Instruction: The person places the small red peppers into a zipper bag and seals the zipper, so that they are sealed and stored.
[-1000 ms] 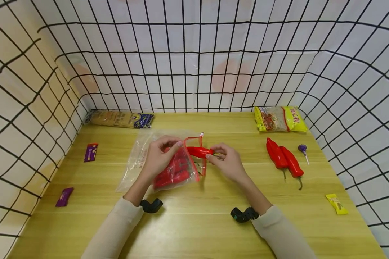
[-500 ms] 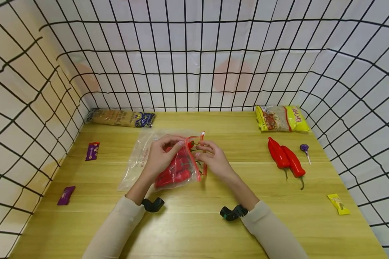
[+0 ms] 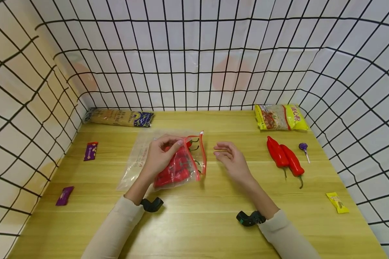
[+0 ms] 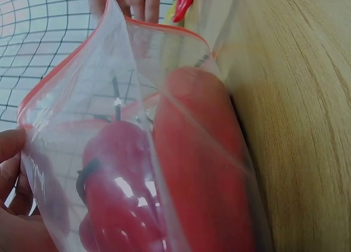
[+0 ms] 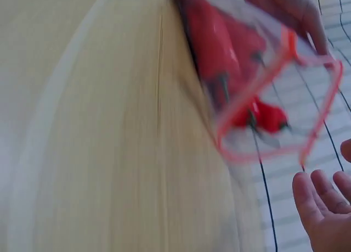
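A clear zip bag (image 3: 134,162) with a red zip edge lies on the table, its mouth held open toward the right. Several red chili peppers (image 3: 175,172) with dark green stems are inside it. My left hand (image 3: 162,154) pinches the bag's upper layer near the mouth between thumb and fingers. My right hand (image 3: 235,163) hovers to the right of the mouth, fingers loosely bent, nothing in it. Two more red chili peppers (image 3: 276,153) lie side by side on the right. In the right wrist view the bag's red edge (image 5: 263,153) looks blurred.
A noodle pack (image 3: 116,118) lies back left, a yellow food bag (image 3: 280,117) back right. A purple lollipop (image 3: 303,147) and yellow candy (image 3: 337,203) lie right; purple wrapped candies (image 3: 90,151) lie left. A black wire grid (image 3: 191,72) borders the table.
My right hand slid a chili pepper into the bag, let go of it and drew back to the right. My left hand keeps its pinch on the bag.
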Motion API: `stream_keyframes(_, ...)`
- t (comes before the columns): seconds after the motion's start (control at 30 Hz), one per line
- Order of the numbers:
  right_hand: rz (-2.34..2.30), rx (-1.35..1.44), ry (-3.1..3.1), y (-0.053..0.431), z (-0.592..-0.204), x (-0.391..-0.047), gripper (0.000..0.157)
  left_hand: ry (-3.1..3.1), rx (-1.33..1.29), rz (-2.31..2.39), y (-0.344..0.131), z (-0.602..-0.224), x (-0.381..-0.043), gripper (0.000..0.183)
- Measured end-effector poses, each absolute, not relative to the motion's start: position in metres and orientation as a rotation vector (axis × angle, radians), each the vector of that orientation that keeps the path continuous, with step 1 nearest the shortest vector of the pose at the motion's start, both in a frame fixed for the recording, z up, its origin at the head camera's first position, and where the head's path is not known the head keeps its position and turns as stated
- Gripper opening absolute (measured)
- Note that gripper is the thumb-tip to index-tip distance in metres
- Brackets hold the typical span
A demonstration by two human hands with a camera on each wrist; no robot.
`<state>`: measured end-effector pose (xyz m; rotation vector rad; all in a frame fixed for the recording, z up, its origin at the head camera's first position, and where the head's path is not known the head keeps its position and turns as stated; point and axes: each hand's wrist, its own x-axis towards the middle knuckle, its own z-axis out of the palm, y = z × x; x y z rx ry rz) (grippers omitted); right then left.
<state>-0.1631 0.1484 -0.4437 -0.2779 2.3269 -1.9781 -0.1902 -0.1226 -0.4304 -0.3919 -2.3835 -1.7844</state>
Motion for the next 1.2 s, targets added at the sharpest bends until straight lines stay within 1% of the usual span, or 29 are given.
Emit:
stream_keyframes(0.13,-1.768,-0.213,2.632,0.191,-0.442,-0.161,0.039,-2.383,-0.388,-1.802,-0.123,-0.430,-0.191,0.027)
stream_keyframes(0.33,-1.359,-0.064,2.965,0.261,-0.437,-0.160,0.051,-2.394,-0.360,-1.798,-0.125,-0.430,-0.192,0.027)
stream_keyframes(0.47,-1.100,-0.011,3.049,0.294,-0.435,-0.160,0.059,-2.406,-0.344,-1.779,-0.126,-0.431,-0.191,0.026)
stream_keyframes(0.53,-0.997,-0.030,3.055,0.305,-0.436,-0.161,0.060,-2.408,-0.342,-1.778,-0.126,-0.431,-0.191,0.026)
stream_keyframes(0.63,-0.880,-0.090,3.025,0.312,-0.438,-0.164,0.059,-2.417,-0.336,-1.776,-0.125,-0.431,-0.190,0.027)
stream_keyframes(0.7,-0.840,-0.120,2.997,0.313,-0.440,-0.165,0.055,-2.420,-0.335,-1.775,-0.124,-0.431,-0.190,0.027)
stream_keyframes(0.8,-0.837,-0.156,2.964,0.309,-0.443,-0.165,0.050,-2.425,-0.332,-1.765,-0.125,-0.431,-0.190,0.027)
stream_keyframes(0.87,-0.850,-0.187,2.961,0.306,-0.444,-0.165,0.050,-2.426,-0.329,-1.761,-0.125,-0.432,-0.189,0.027)
stream_keyframes(1.03,-0.836,-0.193,2.986,0.299,-0.444,-0.159,0.060,-2.430,-0.331,-1.761,-0.125,-0.432,-0.190,0.027)
stream_keyframes(1.2,-0.749,-0.082,2.947,0.296,-0.444,-0.155,0.067,-2.424,-0.319,-1.800,-0.126,-0.430,-0.190,0.029)
